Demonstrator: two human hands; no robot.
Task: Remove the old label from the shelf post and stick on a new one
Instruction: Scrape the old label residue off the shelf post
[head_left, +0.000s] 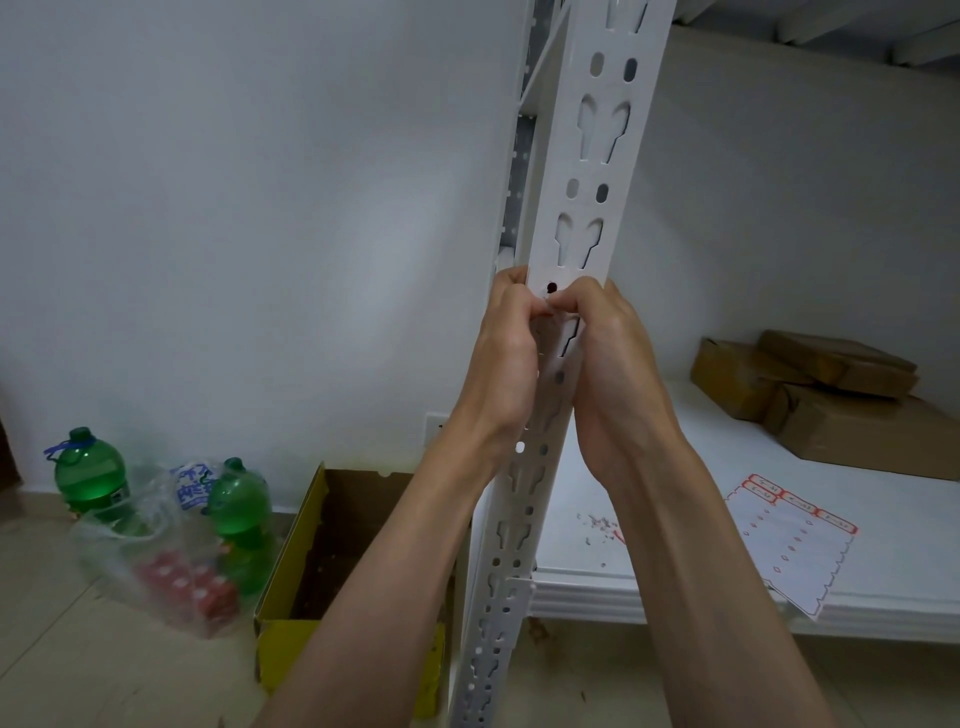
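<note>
Your left hand (506, 358) and right hand (605, 353) both pinch a label scrap (549, 310) on the shelf post (597, 166).

No wording could be read with certainty. Blue characters on the plastic bag (193, 488) beside the green bottles (91, 467) were illegible. The red-bordered labels on the sticker sheet (795, 540) lying on the shelf (675, 467) bore marks too small to decipher.

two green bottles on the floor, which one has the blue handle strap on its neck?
The left green bottle, standing outside the plastic bag; a blue strap loops its neck. The right green bottle sits in the bag, no strap visible.
</note>
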